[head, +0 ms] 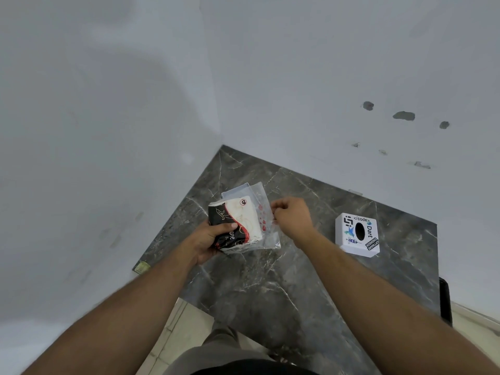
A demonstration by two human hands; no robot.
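Your left hand grips the printed pack at its near end, thumb laid across the black part of its face. It holds the pack low over the bench, toward the far left corner where the two walls meet. The pack's long axis runs away from you, leaning slightly right. The clear bag lies behind and beside the pack; whether the pack sits partly inside it I cannot tell. The bag's loose edge sticks out on the pack's right side, where your right hand pinches the film with curled fingers. Any pull, as I judge it, goes rightward across that axis while the left hand braces. The white stickered box stands well apart, near the right edge.
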